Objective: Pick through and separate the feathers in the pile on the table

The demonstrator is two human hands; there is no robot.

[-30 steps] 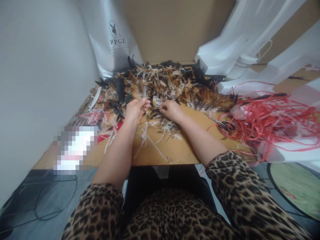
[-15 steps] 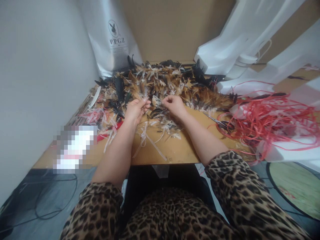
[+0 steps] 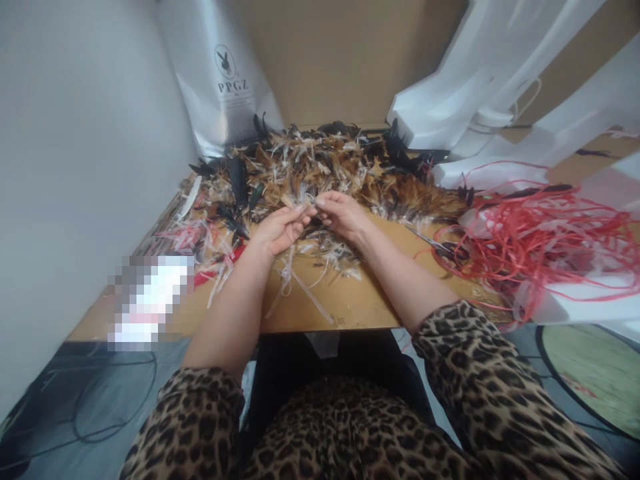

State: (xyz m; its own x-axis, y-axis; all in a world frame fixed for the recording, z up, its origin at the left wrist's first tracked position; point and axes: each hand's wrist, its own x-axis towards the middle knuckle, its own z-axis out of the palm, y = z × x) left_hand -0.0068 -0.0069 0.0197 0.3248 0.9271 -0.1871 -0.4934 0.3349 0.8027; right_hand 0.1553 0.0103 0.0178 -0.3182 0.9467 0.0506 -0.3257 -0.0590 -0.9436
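My left hand [image 3: 281, 231] is closed in a pinch on the pale base of some brown feathers [image 3: 296, 192], whose tips point away from me. Close beside it, my right hand [image 3: 342, 215] pinches at the same base, its fingertips almost meeting the left ones. Whatever lies between the right fingers is too small to make out. Behind both hands spreads a heap of brown, black and white feathers [image 3: 345, 157]. Loose feather scraps [image 3: 343, 259] and a knotted clear ribbon [image 3: 287, 280] lie on the wooden table [image 3: 367, 297] nearer to me.
Scissors [image 3: 443, 247] lie at the right, beside a tangle of red ribbon [image 3: 555, 240]. Pink and white strips [image 3: 187, 233] are at the left, near a blurred-out bright object [image 3: 153, 300]. A silver bag [image 3: 227, 100] and white sheeting [image 3: 450, 93] stand behind.
My right hand first drew a little to the right, then came back left and up to the left fingertips. My left hand has shifted slightly, still pinching the feathers.
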